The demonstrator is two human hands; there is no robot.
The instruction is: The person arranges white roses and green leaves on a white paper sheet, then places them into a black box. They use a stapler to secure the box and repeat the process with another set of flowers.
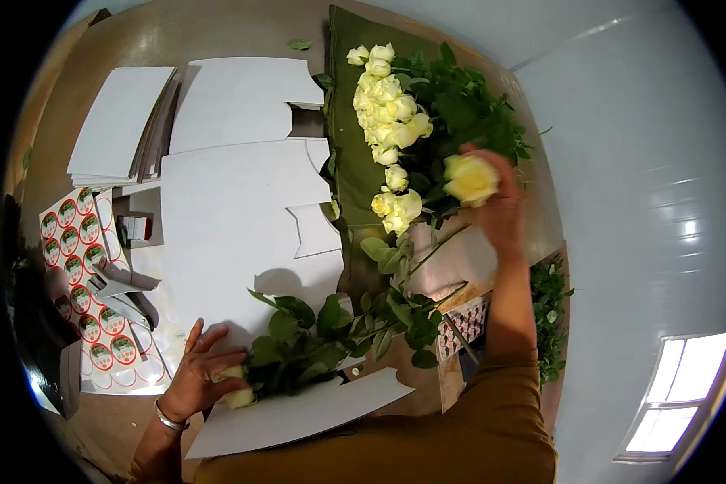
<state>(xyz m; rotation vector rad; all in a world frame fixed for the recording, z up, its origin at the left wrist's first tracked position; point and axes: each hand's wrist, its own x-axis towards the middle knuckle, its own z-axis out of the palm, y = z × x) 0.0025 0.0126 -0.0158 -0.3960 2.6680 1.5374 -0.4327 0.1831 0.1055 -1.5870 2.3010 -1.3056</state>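
My right hand (496,194), blurred by motion, grips a pale yellow rose (469,179) at the right of a pile of similar roses (387,113), which lies with dark foliage on a green cloth (351,189). My left hand (210,371), with a metal bracelet at the wrist, has bent fingers closed around the head of another pale rose (240,394) low on the left. That rose's leafy stems (331,331) lie across the lower edge of a large white die-cut card (242,210). A loose white card (298,419) sits below them, near my body.
At the left are a stack of white cards (121,121), round-sticker sheets (85,323), a metal stapler (121,294) and a small box (137,228). Beside my right forearm are a perforated metal piece (460,327) and more greenery (544,331), near a white wall (621,202).
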